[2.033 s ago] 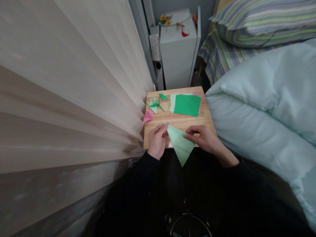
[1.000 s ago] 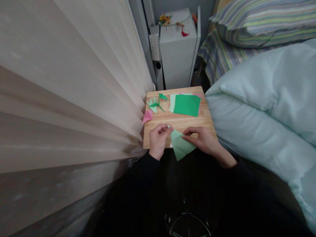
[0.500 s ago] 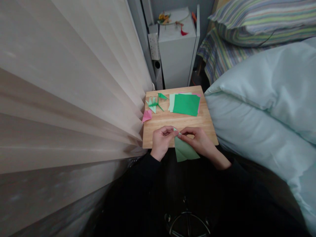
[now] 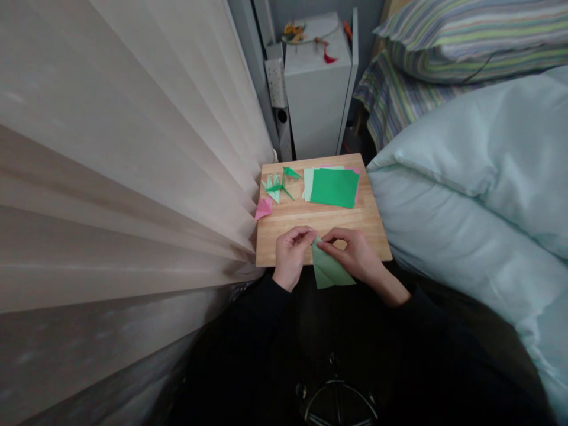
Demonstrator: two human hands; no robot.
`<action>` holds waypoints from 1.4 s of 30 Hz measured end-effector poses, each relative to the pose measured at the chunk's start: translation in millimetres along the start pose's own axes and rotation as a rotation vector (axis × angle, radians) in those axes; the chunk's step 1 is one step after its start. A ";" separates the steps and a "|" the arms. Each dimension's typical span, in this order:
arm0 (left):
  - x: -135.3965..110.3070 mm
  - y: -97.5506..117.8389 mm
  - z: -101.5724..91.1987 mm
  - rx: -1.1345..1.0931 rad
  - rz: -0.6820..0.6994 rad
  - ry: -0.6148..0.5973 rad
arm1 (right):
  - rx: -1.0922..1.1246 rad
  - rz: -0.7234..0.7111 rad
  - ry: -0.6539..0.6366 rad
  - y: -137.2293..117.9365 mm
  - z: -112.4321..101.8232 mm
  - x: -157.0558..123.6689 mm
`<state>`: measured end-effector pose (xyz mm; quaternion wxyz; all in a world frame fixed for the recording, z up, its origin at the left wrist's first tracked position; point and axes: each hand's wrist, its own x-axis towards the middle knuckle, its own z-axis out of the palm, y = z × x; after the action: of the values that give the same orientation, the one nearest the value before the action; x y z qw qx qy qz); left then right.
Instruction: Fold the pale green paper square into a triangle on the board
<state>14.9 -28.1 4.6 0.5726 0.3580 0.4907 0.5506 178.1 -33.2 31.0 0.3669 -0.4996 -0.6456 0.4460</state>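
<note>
A partly folded light green sheet of origami paper (image 4: 331, 271) hangs between my hands over the near edge of the wooden board (image 4: 288, 222). My left hand (image 4: 293, 251) pinches its top corner from the left. From the right, my right hand (image 4: 355, 251) grips the same corner between thumb and fingers, the fingertips of both hands close together. Creases run through the paper's lower part. Past my hands on the board lie a stack of paper with a dark green sheet (image 4: 335, 188) on top, green folded paper figures (image 4: 276, 187) and a pink folded piece (image 4: 264, 207).
Pale curtains (image 4: 155, 148) hang along the board's left side. A light blue quilt (image 4: 452, 177) bulges against its right side, with a striped pillow (image 4: 479, 41) behind. Beyond the board stands a white cabinet (image 4: 317, 100) with small ornaments on top. A metal chair base (image 4: 337, 402) shows below.
Both hands stay on the paper's top corner, with the fingertips shifted slightly. The paper's lower edge has moved a little up and to the left.
</note>
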 end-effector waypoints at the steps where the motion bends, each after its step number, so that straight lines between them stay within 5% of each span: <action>1: -0.1 -0.4 -0.1 0.008 0.006 0.000 | -0.006 -0.004 0.000 -0.1 0.4 0.0; 11: 4.5 7.4 -2.5 -0.099 -0.020 0.100 | -0.080 -0.016 -0.034 0.2 0.6 0.4; 18: 0.3 9.0 2.0 -0.007 -0.095 -0.097 | 0.060 0.042 0.011 3.3 -1.4 1.8; 23: -0.1 5.0 1.9 0.029 -0.083 -0.100 | 0.061 0.078 -0.030 4.8 0.2 1.9; 32: 3.4 7.2 -0.3 0.305 0.092 -0.169 | 0.084 0.047 0.071 14.4 2.4 4.0; 42: 2.0 7.1 0.0 0.364 0.135 -0.133 | 0.061 0.020 0.089 12.2 2.4 2.5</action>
<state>12.8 -25.2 11.0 0.4917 0.5232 0.5179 0.4650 179.3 -30.1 18.8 0.4058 -0.5140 -0.6096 0.4467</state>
